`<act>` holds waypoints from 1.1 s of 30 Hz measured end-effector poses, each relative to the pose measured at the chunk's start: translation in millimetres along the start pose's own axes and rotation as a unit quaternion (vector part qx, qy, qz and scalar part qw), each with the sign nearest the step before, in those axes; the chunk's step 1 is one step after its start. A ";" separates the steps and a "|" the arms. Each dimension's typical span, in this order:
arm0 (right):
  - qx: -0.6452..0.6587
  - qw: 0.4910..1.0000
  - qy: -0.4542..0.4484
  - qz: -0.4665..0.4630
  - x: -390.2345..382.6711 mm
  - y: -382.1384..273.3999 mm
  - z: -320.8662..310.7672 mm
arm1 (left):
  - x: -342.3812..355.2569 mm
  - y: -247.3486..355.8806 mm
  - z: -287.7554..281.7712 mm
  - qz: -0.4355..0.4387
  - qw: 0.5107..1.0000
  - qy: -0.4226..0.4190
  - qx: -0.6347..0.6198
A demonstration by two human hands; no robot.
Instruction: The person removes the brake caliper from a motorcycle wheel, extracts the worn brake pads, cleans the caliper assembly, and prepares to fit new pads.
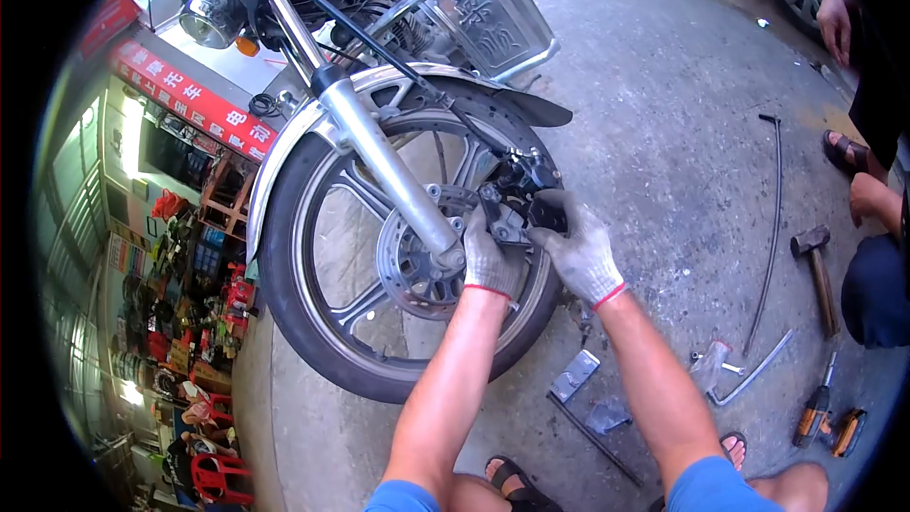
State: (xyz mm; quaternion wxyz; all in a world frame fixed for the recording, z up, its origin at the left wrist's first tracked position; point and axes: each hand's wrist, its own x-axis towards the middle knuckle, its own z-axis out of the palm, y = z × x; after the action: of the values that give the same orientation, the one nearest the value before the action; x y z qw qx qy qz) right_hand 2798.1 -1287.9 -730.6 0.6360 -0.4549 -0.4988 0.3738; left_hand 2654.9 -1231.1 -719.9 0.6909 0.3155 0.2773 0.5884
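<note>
A motorcycle's spoked front wheel [327,322] stands in front of me, with a brake disc [403,261] at its hub. My left hand [493,264], in a whitish work glove with a red cuff, closes on a silver metal part of the brake caliper [529,171] beside the disc. Just to its right, my right hand [583,254], gloved the same way with dark-stained fingers, is closed against the caliper's lower side. Its fingertips are partly hidden, and whatever they hold cannot be made out.
On the concrete lie a hammer [817,280], a long thin rod [775,218], an L-shaped bar [755,374], a cordless driver [813,410], a small box [575,374] and a dark bar [592,436]. Another person's hand [835,24] shows at right. A shop with shelves stands left.
</note>
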 end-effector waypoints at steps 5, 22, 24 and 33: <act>0.078 0.997 0.012 -0.004 0.5 18.2 11.7 | -6.1 -7.1 15.1 0.025 0.996 0.059 0.059; -0.004 0.989 0.121 -0.091 -10.5 22.2 35.6 | -36.6 4.1 24.2 0.053 0.977 0.042 0.205; 0.008 0.988 0.119 -0.096 -11.1 24.1 35.9 | -35.4 2.3 13.4 0.053 0.982 0.065 0.168; -0.015 0.984 0.109 -0.140 -14.6 18.7 42.0 | -39.0 -2.8 6.2 0.118 0.947 0.135 0.267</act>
State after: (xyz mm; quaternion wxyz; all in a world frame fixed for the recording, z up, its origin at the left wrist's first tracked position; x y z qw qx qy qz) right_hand 2753.5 -1287.1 -749.0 0.7256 -0.4282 -0.4910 0.2216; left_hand 2655.4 -1270.7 -717.5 0.4630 0.4366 0.4762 0.6069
